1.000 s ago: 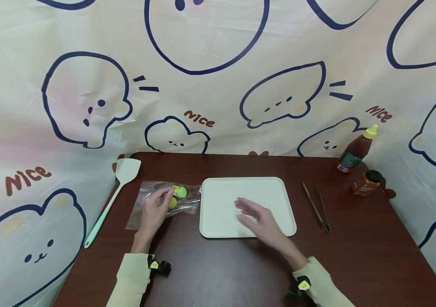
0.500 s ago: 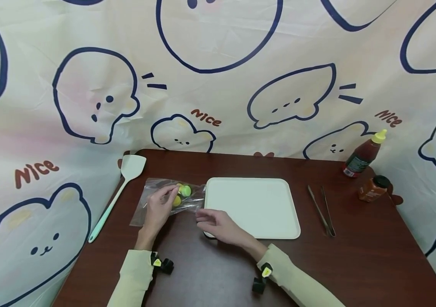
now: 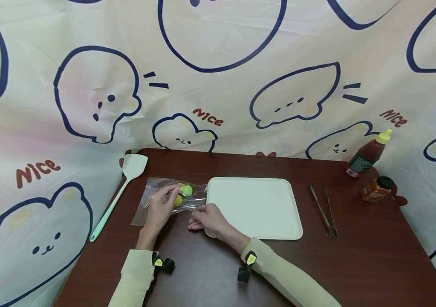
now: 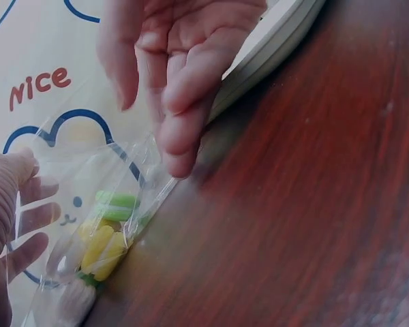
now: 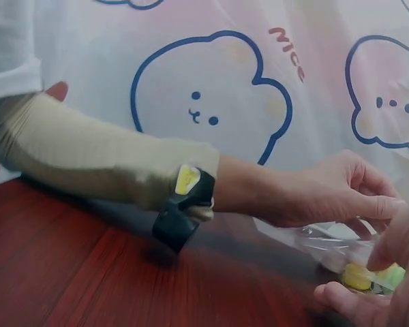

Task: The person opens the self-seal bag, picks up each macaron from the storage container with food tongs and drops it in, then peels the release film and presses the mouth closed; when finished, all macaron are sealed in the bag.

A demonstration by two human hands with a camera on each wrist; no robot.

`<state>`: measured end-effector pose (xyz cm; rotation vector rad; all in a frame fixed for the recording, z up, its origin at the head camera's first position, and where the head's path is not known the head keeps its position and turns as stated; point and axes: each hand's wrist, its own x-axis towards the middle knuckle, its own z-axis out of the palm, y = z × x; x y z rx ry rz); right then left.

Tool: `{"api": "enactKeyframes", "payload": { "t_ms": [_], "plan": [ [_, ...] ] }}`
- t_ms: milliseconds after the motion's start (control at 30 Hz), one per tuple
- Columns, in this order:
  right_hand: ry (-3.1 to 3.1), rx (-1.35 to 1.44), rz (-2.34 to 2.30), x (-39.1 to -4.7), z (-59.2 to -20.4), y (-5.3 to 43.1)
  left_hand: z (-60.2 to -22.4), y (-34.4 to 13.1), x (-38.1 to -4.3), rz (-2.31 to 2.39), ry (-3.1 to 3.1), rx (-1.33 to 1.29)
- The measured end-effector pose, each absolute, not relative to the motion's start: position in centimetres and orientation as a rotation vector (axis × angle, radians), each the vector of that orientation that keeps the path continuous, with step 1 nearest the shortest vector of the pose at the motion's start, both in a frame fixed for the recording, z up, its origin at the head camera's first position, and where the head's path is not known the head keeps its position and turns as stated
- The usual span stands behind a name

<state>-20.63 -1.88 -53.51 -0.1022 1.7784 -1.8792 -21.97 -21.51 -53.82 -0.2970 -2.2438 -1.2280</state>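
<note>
A clear plastic bag [image 3: 143,209] lies left of the tray, with small green [image 4: 117,206] and yellow pieces [image 4: 103,252] and some whitish ones inside. My left hand [image 3: 160,209] pinches the bag's upper film between thumb and fingertips, its other fingers spread. My right hand [image 3: 213,221] hovers at the bag's right end, over the tray's near left corner. In the left wrist view its thumb stands apart from its fingers [image 4: 184,129], which point down beside the bag's edge. The white rectangular tray [image 3: 258,209] lies flat on the table.
A spatula [image 3: 119,192] with a pale green handle lies along the table's left edge. Metal tongs [image 3: 324,213] rest right of the tray. A red sauce bottle [image 3: 367,155] with a yellow cap and a black-lidded jar [image 3: 377,189] stand at the back right of the brown table [image 3: 202,277].
My right hand has moved left and slightly down from over the tray to the bag's right end. My left hand keeps its pinch on the bag. The head view has shifted a little.
</note>
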Motion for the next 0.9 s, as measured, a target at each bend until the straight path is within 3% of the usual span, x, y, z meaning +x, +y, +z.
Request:
{"api": "enactKeyframes", "payload": {
  "t_ms": [433,900],
  "plan": [
    [1.622,0.192,-2.043,-22.8,-52.9,-3.6,-53.6,-21.4,-22.0,-1.239,-2.234,-0.324],
    [1.766,0.207,-2.223,-21.7,-53.2,-5.1,-53.6,-21.7,-22.0,-1.247,-2.235,-0.243]
  ]
}}
